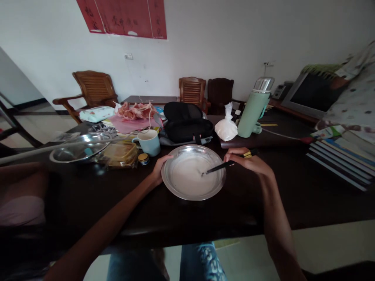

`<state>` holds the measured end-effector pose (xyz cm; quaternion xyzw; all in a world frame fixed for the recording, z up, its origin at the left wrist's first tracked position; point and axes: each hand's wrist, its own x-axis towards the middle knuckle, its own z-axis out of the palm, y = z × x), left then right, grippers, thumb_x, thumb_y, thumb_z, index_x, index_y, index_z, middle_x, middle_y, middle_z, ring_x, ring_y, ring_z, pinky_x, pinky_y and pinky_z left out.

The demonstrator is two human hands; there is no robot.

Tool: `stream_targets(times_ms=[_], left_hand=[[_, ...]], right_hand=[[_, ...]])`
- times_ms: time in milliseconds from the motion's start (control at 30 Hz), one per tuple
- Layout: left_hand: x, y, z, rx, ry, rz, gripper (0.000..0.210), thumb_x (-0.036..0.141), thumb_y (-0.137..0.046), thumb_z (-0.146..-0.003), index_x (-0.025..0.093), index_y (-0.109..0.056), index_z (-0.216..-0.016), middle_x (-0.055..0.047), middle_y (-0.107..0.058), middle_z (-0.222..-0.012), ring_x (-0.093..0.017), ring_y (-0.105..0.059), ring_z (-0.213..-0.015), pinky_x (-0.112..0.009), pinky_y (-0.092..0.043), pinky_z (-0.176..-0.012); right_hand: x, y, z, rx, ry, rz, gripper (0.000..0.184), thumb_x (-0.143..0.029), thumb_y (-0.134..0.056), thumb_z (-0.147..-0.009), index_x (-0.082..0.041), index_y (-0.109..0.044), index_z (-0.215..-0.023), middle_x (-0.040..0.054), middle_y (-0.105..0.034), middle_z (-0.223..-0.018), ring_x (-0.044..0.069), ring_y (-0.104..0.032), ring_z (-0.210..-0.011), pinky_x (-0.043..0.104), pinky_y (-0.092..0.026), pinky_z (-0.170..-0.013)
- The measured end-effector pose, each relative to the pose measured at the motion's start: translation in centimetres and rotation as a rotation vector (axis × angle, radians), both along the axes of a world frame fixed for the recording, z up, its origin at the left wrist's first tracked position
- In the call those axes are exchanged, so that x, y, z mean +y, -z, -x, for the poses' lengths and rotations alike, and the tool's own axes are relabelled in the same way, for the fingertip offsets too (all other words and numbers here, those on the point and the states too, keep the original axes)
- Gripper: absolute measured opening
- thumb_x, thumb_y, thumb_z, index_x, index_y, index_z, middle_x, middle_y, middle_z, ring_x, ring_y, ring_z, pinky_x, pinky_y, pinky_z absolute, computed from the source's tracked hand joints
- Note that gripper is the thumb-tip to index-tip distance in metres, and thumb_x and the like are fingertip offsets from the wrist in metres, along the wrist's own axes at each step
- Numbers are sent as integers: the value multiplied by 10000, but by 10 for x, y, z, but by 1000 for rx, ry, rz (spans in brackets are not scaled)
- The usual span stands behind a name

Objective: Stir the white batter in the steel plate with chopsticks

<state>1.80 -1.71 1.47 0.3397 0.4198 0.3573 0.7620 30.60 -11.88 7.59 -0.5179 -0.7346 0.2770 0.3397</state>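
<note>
A shiny metal bowl (193, 197) stands on the dark table in front of me, with a pale, creamy liquid (186, 175) in it. My left hand (159, 170) grips the bowl's left rim. From the right, my right hand (244, 159) holds a pair of black chopsticks (217, 168) with gold-coloured ends, slanting down to the left. Their tips reach into the liquid near the bowl's middle. Behind my left hand are a small jar (143, 158) with a yellowish lid and a light blue mug (150, 143).
A knotted bag of white powder (226, 128) and a green thermos (253, 111) stand behind the bowl, beside a black case (187, 124). Left are a plastic-wrapped package (119, 154) and another metal basin (66, 153). Stacked books (342, 162) lie right; another person's sleeve (356, 70) is beyond.
</note>
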Motion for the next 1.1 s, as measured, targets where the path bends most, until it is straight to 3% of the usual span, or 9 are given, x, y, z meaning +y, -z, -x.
stream_targets(times_ms=[67, 167, 267, 433, 633, 733, 867, 1033, 1100], left_hand=[[0, 0, 0, -2, -2, -1, 177, 258, -586, -714, 153, -706, -791, -45, -701, -623, -223, -624, -587, -325, -472, -653], [0, 0, 0, 3, 1, -11, 178, 264, -585, -711, 160, -705, -792, -36, -700, -619, -226, -631, -608, -325, -474, -664], [0, 1, 0, 4, 7, -17, 170, 267, -569, -728, 169, -705, -756, -36, -700, -616, -224, -631, -612, -319, -475, -662], [1, 3, 1, -19, 25, -3, 195, 277, -582, -725, 147, -711, -790, -52, -707, -637, -214, -626, -597, -324, -477, -659], [2, 3, 1, -11, 11, 1, 188, 267, -582, -733, 134, -711, -758, -54, -701, -615, -203, -620, -578, -311, -479, -637], [2, 3, 1, -15, 14, -4, 187, 267, -565, -748, 156, -715, -742, -48, -707, -625, -204, -623, -588, -305, -485, -634], [2, 4, 1, -30, 27, -8, 192, 263, -566, -743, 149, -718, -774, -51, -713, -644, -207, -630, -602, -308, -492, -647], [3, 5, 2, 1, 33, 1, 202, 286, -583, -731, 141, -701, -807, -48, -701, -621, -214, -627, -586, -326, -486, -658], [3, 4, 1, 13, 20, 2, 185, 273, -571, -740, 154, -700, -798, -38, -696, -611, -218, -629, -595, -324, -484, -659]], right_hand=[[0, 2, 9, 7, -91, 34, 240, -354, -515, -871, -195, -649, -751, 23, -676, -771, 175, -616, -755, 278, -461, -689], [4, 11, 34, -13, -102, -43, 217, -366, -526, -863, -207, -663, -806, 16, -680, -802, 181, -609, -782, 280, -457, -694], [8, 15, 43, -38, -9, -147, 204, -349, -502, -876, -219, -648, -816, 8, -671, -834, 176, -599, -799, 276, -445, -713], [7, 7, 15, -60, 186, -156, 243, -315, -476, -882, -201, -598, -706, 4, -610, -692, 161, -547, -681, 269, -401, -622], [3, 6, 29, 31, -69, -13, 208, -307, -499, -855, -192, -625, -737, 30, -676, -781, 188, -601, -767, 293, -434, -704], [5, 10, 40, 24, -23, -56, 200, -321, -502, -850, -196, -641, -775, 26, -684, -824, 195, -610, -793, 288, -438, -706], [4, 6, 21, -24, 145, -118, 240, -339, -498, -858, -196, -634, -721, 16, -662, -751, 185, -595, -732, 288, -432, -681], [4, 7, 19, 56, -77, -1, 254, -368, -513, -862, -184, -643, -745, 35, -689, -807, 185, -625, -792, 304, -466, -747], [7, 11, 29, 62, -81, -15, 231, -379, -537, -847, -188, -657, -794, 32, -694, -850, 188, -624, -821, 299, -469, -744]])
